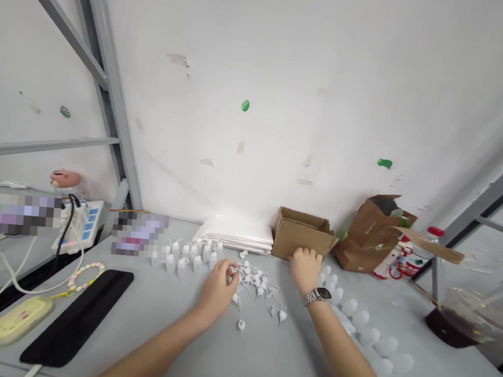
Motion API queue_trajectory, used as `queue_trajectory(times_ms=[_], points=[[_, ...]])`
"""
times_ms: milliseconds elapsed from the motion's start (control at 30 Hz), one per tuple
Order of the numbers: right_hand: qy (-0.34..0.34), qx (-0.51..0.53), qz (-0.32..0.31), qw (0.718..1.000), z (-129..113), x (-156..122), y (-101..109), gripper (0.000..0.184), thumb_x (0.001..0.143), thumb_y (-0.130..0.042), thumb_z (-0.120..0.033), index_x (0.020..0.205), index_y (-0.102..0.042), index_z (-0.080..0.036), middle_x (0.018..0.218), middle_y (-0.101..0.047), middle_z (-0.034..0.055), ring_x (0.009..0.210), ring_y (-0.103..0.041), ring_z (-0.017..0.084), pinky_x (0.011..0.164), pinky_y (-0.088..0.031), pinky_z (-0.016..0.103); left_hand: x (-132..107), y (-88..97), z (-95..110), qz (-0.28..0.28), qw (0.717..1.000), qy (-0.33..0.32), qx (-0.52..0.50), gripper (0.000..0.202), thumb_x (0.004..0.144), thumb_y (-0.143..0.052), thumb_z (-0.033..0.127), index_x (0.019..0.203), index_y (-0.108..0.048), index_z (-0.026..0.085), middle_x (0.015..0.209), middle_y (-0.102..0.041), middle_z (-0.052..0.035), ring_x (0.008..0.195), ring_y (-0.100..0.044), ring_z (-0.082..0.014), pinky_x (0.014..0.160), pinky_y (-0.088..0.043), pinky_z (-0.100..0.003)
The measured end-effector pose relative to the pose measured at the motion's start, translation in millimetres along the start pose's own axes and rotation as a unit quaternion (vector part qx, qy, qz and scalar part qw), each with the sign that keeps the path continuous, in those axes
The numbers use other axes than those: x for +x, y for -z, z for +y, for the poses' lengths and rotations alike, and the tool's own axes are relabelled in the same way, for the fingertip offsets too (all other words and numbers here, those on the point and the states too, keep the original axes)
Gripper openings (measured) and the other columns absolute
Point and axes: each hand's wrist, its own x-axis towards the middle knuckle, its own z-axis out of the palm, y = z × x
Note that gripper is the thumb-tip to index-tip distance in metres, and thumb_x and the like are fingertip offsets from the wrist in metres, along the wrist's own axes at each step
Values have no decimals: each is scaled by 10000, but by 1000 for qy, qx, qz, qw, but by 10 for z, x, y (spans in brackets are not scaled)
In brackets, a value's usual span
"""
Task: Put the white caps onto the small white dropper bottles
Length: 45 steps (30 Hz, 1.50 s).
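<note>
Your left hand [218, 291] pinched a white tethered cap [233, 272] beside the loose pile of caps [258, 285] on the desk [238, 362], while your right hand [305, 269], fingers curled, rested against the open cardboard box [302, 236], its contents hidden.

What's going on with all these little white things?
A person's left hand is at a grey table, its fingers in a heap of small white plastic caps. The right hand, wearing a wristwatch, is up against a cardboard box. Small white bottles sit in a row nearby.
</note>
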Motion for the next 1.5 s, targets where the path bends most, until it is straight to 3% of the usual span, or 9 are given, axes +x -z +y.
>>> queue_trajectory(times_ms=[167, 300, 333, 467, 533, 867, 1233, 1367, 1500], points=[[10, 63, -21, 998, -44, -48, 41, 131, 787, -528, -183, 779, -605, -77, 812, -637, 191, 811, -559, 276, 695, -293, 350, -17, -6, -42, -45, 981, -25, 187, 183, 785, -418, 282, 887, -545, 199, 900, -520, -50, 765, -532, -182, 664, -400, -302], [39, 150, -44, 987, -145, -234, 204, 194, 811, -499, -328, 817, -601, -163, 710, -638, 45, 673, -573, 176, 620, -353, 261, 12, -23, -97, -64, 967, -34, 243, 202, 753, -497, 381, 781, -555, 190, 846, -550, -54, 860, -513, -229, 719, -390, -321], [56, 187, -65, 979, -186, -299, 232, 181, 792, -514, -341, 799, -603, -184, 647, -616, 4, 605, -558, 148, 569, -359, 231, 23, -32, -116, -70, 967, -35, 244, 203, 739, -517, 388, 743, -557, 190, 818, -559, -52, 860, -510, -235, 725, -387, -324], [71, 438, -171, 880, -355, -568, 235, 71, 665, -586, -200, 723, -616, -172, 580, -527, -33, 538, -490, 121, 507, -357, 200, 65, -77, -191, -81, 973, -41, 210, 121, 720, -542, 305, 681, -572, 195, 761, -585, -39, 823, -520, -223, 723, -391, -313], [75, 458, -175, 869, -410, -672, 203, 85, 629, -572, -144, 697, -617, -171, 595, -514, -32, 545, -470, 116, 520, -353, 203, 79, -89, -210, -82, 975, -48, 201, 112, 733, -521, 273, 672, -582, 201, 756, -595, -35, 816, -527, -214, 724, -394, -304], [103, 396, -188, 893, -458, -791, 256, 81, 688, -545, -160, 758, -569, -193, 649, -565, -15, 626, -496, 151, 638, -340, 262, 102, -32, -138, -14, 972, -69, 224, 271, 847, -332, 352, 758, -537, 198, 798, -561, -48, 828, -520, -206, 730, -384, -315], [168, 320, -164, 918, -412, -798, 335, 216, 747, -612, -345, 895, -603, -188, 734, -645, 10, 671, -558, 162, 711, -311, 283, 34, -80, -146, -42, 973, -50, 222, 218, 797, -430, 399, 827, -519, 203, 822, -557, -40, 824, -538, -208, 669, -401, -297], [214, 246, -125, 937, -453, -761, 341, 108, 816, -551, -258, 794, -607, -168, 738, -649, 21, 685, -562, 151, 699, -296, 278, 47, -59, -136, -35, 982, -90, 161, 210, 813, -410, 308, 947, -540, 211, 862, -553, -43, 840, -534, -199, 756, -421, -338], [295, 117, -48, 947, -504, -647, 364, 162, 846, -479, -152, 724, -586, -149, 730, -631, 49, 708, -552, 173, 693, -285, 308, 59, -31, -137, -94, 983, -154, 45, 397, 732, -389, 72, 1066, -530, 234, 1007, -565, -52, 950, -522, -184, 838, -421, -339]])
